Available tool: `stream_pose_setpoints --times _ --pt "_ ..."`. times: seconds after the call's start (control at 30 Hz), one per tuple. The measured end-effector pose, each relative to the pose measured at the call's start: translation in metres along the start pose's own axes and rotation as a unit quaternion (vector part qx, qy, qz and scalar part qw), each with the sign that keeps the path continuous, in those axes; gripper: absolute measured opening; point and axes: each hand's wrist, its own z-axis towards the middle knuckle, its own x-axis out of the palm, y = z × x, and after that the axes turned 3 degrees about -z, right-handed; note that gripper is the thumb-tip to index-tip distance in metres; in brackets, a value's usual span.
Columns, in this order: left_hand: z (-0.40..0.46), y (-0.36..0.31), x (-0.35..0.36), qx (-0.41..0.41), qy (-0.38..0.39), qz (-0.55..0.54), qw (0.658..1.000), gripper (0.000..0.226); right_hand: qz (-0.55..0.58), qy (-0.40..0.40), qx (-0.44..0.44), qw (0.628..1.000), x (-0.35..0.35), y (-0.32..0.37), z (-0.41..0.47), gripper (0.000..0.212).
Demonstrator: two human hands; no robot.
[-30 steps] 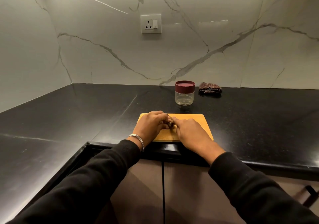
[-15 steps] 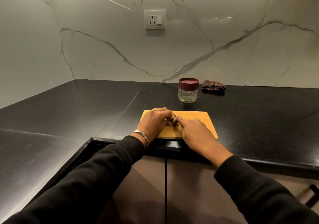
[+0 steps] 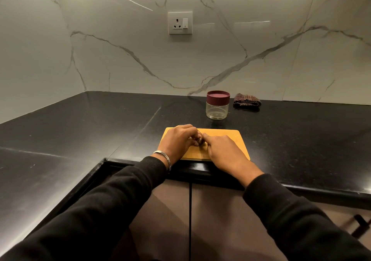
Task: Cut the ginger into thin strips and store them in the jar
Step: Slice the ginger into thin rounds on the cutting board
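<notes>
The black stone countertop (image 3: 291, 140) is the biggest thing before me, polished and speckled, running in an L round the left corner, with a rounded front edge. Behind it rises one white marble backsplash (image 3: 120, 59) with grey veins, carrying one white socket plate (image 3: 180, 23) with a switch.

At the counter's front edge, just where it meets the corner cut-out, lies one rectangular wooden cutting board (image 3: 226, 138), yellow-orange, smooth, with rounded corners. Its near edge lies close along the counter's lip.

My two hands meet over the board's left half. My left hand (image 3: 177, 141) has its fingers curled in toward the middle, a metal bangle (image 3: 164, 157) on its wrist. My right hand (image 3: 224, 152) lies knuckles up, fingers bent toward the left one, fingertips nearly touching it. Between them I see a small dark bit, the ginger (image 3: 200, 140), pinched at my left fingertips; whether my right fingers also grip it or hold any tool I cannot tell.

Behind the board's far edge, well apart, stands one round clear jar (image 3: 217, 110) with a maroon lid (image 3: 218, 97) on it. Just right of it, toward the back edge, lies one crumpled dark checked cloth (image 3: 247, 100).
</notes>
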Motion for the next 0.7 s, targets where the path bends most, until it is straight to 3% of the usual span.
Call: stream_pose_setpoints --times 0.7 --pt "-0.001 -0.002 -0.001 -0.027 -0.002 -0.032 0.999 0.009 -0.052 0.023 0.044 0.997 0.003 0.001 -0.035 0.058"
